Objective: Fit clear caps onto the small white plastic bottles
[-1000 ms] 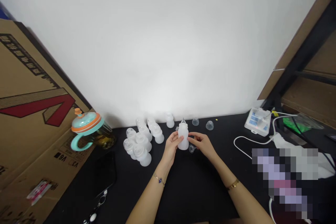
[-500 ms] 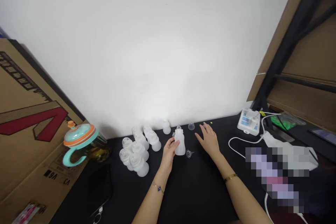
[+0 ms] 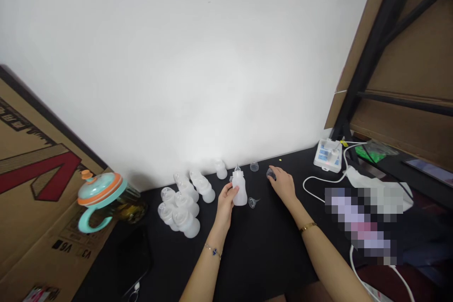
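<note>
My left hand is wrapped round a white baby bottle, held upright with a clear nipple on top. To its right, my right hand has its fingers closed on a small clear cap at the table surface. Between the hands a clear funnel-shaped nipple lies on its side. Another clear cap stands farther back. Left of the held bottle are several white bottles with clear caps, grouped together, and a white bottle stands by the wall.
A teal-lidded pitcher and a cardboard box stand at the left, with a dark phone in front. At the right are a white power strip, a white cable and a mask. A white wall rises behind.
My right hand, spread over the table before, has closed its fingers on the small clear cap. My left hand still holds the bottle. The view has shifted slightly.
</note>
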Motion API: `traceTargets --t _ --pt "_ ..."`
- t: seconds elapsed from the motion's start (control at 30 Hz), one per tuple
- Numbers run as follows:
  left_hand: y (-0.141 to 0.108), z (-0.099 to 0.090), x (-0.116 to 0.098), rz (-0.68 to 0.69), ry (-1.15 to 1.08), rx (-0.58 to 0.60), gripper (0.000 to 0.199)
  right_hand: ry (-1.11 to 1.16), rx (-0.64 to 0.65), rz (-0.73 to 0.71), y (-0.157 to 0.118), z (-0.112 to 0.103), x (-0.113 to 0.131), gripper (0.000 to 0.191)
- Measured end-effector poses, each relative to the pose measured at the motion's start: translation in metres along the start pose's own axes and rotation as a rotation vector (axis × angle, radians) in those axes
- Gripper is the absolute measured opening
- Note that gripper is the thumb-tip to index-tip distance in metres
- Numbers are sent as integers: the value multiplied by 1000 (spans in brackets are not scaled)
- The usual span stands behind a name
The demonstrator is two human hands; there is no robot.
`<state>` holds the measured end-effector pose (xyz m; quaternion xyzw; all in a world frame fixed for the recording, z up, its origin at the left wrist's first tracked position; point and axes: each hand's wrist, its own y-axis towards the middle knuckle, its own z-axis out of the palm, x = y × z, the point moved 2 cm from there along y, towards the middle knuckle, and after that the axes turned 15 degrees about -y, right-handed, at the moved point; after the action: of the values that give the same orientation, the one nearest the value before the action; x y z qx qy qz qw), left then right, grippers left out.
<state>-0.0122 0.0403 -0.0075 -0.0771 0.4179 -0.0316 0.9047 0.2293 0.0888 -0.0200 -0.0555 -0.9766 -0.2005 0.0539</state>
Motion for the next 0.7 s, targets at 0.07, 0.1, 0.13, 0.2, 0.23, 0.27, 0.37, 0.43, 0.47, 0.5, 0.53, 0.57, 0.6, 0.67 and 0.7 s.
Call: traceTargets --t 0.07,0.1,0.13,0.2,0.23,0.27,0.37,0.43,0.47,0.5,0.53,0.57,0.6,0.67,0.7 --pt "-1 0 -1 0 -5 -7 56 19 22 -20 0 2 -2 39" --pt "-1 1 -1 0 -10 -6 56 39 25 -23 1 2 -3 39" --pt "-1 1 -1 -1 -13 -2 55 69 24 -17 1 3 -3 40" --pt "-2 1 0 -4 -12 13 55 177 15 24 2 4 -5 40" --pt "-2 2 0 -5 -8 19 54 266 15 59 3 3 -6 40" --pt "-2 2 0 -5 -5 24 54 386 23 104 4 3 -6 40" --pt "-2 2 0 -2 1 31 52 896 115 269 6 -2 -6 49" --pt "-3 2 -1 1 2 30 50 1226 218 382 7 -8 -4 53" --pt "-3 2 -2 1 3 31 48 1351 268 428 7 -11 -3 50" --pt "-3 2 -3 -2 5 34 47 1457 319 459 7 -14 -2 45" --pt "-4 2 -3 -9 8 41 46 1542 369 486 6 -16 -1 38" --pt "-4 2 -4 -18 10 50 46 1608 413 510 6 -18 -1 32" --pt "-5 3 -4 -27 13 57 46 1652 451 532 6 -18 -1 28" --pt "-6 4 -4 -38 22 66 48 1677 491 568 5 -17 0 24" --pt "-6 4 -4 -37 26 69 49 1671 489 580 5 -16 0 23"
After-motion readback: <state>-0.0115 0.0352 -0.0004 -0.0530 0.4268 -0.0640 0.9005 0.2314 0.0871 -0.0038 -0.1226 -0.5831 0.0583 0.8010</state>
